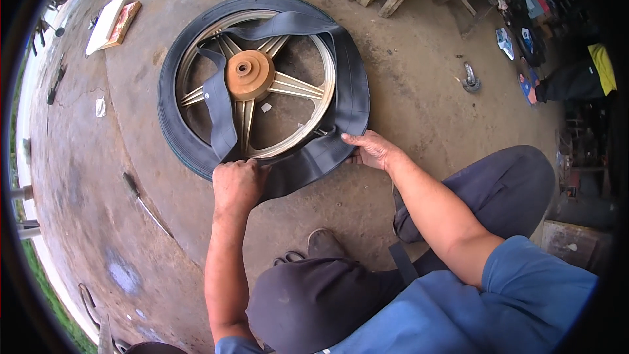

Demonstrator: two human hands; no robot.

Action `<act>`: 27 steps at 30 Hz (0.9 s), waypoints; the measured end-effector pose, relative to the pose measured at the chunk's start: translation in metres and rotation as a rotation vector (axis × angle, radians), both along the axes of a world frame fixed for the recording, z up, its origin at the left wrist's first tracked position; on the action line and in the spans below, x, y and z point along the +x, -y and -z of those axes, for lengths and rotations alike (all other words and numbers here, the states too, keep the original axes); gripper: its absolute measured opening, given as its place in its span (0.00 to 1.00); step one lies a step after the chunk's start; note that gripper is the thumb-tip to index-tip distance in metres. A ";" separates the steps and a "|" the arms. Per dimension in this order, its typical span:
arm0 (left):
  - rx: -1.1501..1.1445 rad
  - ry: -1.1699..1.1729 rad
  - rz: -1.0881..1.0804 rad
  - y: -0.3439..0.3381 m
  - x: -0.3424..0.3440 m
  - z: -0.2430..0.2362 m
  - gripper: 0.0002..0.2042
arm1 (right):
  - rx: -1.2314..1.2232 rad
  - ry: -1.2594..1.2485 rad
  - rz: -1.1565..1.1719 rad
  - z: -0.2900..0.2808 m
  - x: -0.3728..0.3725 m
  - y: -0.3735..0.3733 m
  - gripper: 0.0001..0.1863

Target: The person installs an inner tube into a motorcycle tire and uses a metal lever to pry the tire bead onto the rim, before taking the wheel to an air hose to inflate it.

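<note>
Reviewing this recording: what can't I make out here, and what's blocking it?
All in the head view:
Left hand: fingertips hidden behind its own knuckles; whether they grip the inner tube alone or the tyre too is unclear.
Right hand: some fingers hidden beneath the inner tube.
Tyre, near right stretch: covered by the inner tube.
Dark loops beside the shoe: the rest is hidden by the knee.
Yellow-and-black item: cut off by the dark picture rim.
</note>
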State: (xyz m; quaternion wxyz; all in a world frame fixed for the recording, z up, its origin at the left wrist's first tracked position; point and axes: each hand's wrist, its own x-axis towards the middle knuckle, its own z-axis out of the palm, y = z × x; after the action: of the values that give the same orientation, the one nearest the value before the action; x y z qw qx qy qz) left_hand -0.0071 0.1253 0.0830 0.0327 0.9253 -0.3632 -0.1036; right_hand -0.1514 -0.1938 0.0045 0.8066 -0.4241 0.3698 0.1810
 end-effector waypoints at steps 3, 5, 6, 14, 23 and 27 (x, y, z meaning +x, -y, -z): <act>0.004 -0.012 -0.012 0.002 -0.006 -0.003 0.20 | -0.100 0.055 0.148 0.018 0.005 -0.029 0.26; -0.048 0.017 -0.032 -0.001 -0.010 -0.009 0.19 | -0.047 0.023 0.249 0.028 0.010 -0.035 0.24; -0.104 0.054 -0.046 -0.003 -0.009 -0.012 0.18 | -0.102 0.029 0.249 0.031 0.015 -0.034 0.23; -0.029 0.100 -0.145 -0.020 -0.008 -0.014 0.10 | -0.721 -0.095 0.111 0.041 0.041 -0.051 0.14; -0.248 -0.034 -0.060 0.097 -0.017 0.018 0.26 | -0.618 0.069 0.217 0.025 0.038 -0.056 0.10; -0.112 -0.311 -0.033 0.082 -0.021 0.016 0.26 | -0.578 0.137 0.296 0.001 0.023 -0.038 0.06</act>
State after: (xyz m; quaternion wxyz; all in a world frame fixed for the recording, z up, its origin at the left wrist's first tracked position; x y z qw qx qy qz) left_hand -0.0282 0.0434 0.0674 0.1418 0.9006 -0.3438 -0.2249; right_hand -0.1284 -0.1558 0.0038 0.6934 -0.5883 0.4083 -0.0798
